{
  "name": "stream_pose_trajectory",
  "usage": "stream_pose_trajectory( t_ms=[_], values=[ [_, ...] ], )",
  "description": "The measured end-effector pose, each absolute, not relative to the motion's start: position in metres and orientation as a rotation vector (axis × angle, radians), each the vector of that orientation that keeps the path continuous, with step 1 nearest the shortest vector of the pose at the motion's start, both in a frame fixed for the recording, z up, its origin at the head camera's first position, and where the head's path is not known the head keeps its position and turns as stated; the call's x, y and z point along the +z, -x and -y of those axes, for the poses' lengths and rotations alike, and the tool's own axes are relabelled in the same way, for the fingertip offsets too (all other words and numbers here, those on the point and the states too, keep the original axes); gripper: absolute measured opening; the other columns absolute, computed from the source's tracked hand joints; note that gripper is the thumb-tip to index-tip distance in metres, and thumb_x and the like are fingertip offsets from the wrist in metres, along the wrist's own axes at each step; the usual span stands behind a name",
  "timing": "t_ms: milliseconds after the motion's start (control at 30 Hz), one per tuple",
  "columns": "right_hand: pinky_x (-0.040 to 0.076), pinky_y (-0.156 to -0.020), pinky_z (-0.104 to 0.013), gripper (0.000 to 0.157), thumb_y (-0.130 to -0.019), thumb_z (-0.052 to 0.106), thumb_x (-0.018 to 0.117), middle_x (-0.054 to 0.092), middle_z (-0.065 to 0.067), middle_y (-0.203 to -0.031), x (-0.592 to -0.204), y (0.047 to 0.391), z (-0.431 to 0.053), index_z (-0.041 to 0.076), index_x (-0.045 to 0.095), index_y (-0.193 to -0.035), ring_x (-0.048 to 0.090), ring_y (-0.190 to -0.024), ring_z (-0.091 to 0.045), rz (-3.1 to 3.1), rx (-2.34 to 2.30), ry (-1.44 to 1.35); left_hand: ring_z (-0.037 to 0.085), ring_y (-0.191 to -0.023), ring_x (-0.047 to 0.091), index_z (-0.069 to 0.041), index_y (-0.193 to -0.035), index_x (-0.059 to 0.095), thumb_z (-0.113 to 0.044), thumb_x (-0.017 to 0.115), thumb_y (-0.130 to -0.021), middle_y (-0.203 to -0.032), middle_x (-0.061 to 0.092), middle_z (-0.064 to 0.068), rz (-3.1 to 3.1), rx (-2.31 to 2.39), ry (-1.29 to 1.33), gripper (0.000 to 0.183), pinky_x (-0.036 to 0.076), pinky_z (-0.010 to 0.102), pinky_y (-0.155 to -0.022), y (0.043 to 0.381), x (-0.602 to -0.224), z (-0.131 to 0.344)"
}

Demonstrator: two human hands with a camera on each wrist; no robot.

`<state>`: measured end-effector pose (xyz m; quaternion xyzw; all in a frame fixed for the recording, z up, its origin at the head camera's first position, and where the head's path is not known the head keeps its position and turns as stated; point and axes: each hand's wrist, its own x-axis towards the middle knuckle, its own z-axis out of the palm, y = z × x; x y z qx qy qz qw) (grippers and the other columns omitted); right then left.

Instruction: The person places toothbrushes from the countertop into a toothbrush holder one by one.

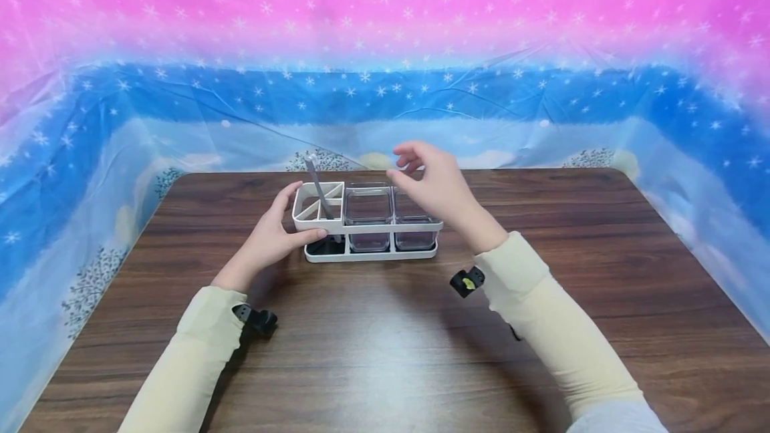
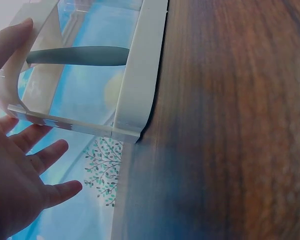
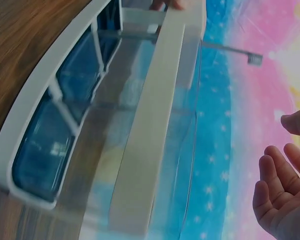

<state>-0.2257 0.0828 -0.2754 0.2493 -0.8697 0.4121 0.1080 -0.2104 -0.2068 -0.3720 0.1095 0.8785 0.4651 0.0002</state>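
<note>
A white toothbrush holder [image 1: 385, 228] stands upright on the table. One toothbrush [image 1: 320, 189] leans in its divided left compartment, with the bristle head up; the left wrist view shows the grey handle [image 2: 82, 55] reaching below the upper frame. Two clear cups sit in the middle and right slots, the middle cup [image 1: 368, 206] beside the right cup [image 1: 415, 239]. My left hand [image 1: 267, 239] grips the holder's left end, thumb across the front and fingers along the side. Above the right cup, my right hand [image 1: 442, 182] hovers with loosely bent fingers, holding nothing; part of that cup is hidden.
The brown wooden table [image 1: 385, 339] extends around the holder on all sides. A pink and blue snowflake-patterned cloth [image 1: 385, 92] hangs behind and beside it. Small black cameras sit on both wrists, one at the left cuff [image 1: 255, 319].
</note>
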Motion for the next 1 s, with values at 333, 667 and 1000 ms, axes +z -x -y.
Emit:
stream_pose_trajectory(
  t_ms=[333, 667, 1000],
  values=[
    [0.051, -0.081, -0.039, 0.038, -0.089, 0.014, 0.069, 0.068, -0.015, -0.102, -0.286, 0.217, -0.146, 0.000, 0.060, -0.123, 0.064, -0.091, -0.025, 2.566, 1.181, -0.559, 0.036, -0.143, 0.021, -0.022, -0.155, 0.014, -0.039, 0.078, -0.080, -0.156, 0.022, 0.017, -2.762, 1.452, -0.340, 0.100, 0.024, 0.062, -0.108, 0.211, -0.372, 0.207],
    [0.046, -0.075, -0.024, 0.039, -0.092, 0.020, 0.066, 0.067, -0.015, -0.102, -0.311, 0.202, -0.209, 0.002, 0.059, -0.126, 0.062, -0.088, -0.021, 2.616, 1.121, -0.385, 0.037, -0.143, 0.020, -0.023, -0.155, 0.013, -0.039, 0.077, -0.081, -0.156, 0.021, 0.017, -2.760, 1.436, -0.343, 0.100, 0.024, 0.063, -0.107, 0.210, -0.371, 0.207],
    [0.047, -0.071, -0.027, 0.046, -0.094, 0.026, 0.063, 0.065, -0.015, -0.107, -0.339, 0.185, -0.251, 0.001, 0.054, -0.131, 0.060, -0.091, -0.023, 2.813, 1.097, -0.176, 0.037, -0.140, 0.027, -0.020, -0.155, 0.013, -0.035, 0.078, -0.081, -0.151, 0.030, 0.018, -2.747, 1.475, -0.372, 0.099, 0.026, 0.062, -0.106, 0.211, -0.373, 0.206]
  ],
)
